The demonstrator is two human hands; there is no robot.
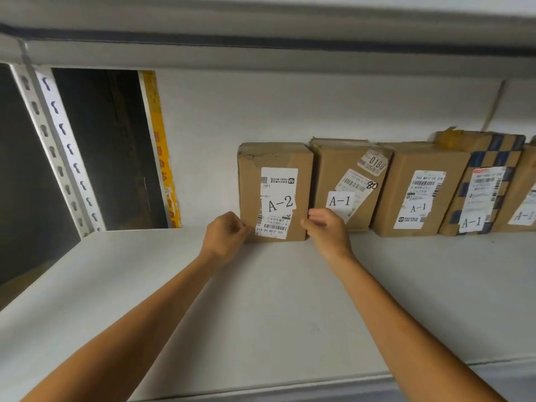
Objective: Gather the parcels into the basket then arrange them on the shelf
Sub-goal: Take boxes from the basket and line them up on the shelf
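A brown cardboard parcel labelled A-2 (275,158) stands upright on the white shelf (261,300) against the back wall. It is the leftmost in a row of parcels. My left hand (224,237) has its fingers curled at the parcel's lower left corner. My right hand (326,227) pinches the lower right edge, in the gap beside the first A-1 parcel (348,175). Further right stand another brown A-1 parcel (417,181) and a blue-checked A-1 parcel (481,181). No basket is in view.
The shelf board above (261,53) hangs low over the row. A slotted metal upright (58,146) and a dark opening with yellow tape (162,146) lie to the left. Bare shelf surface stretches left of the A-2 parcel and in front of the row.
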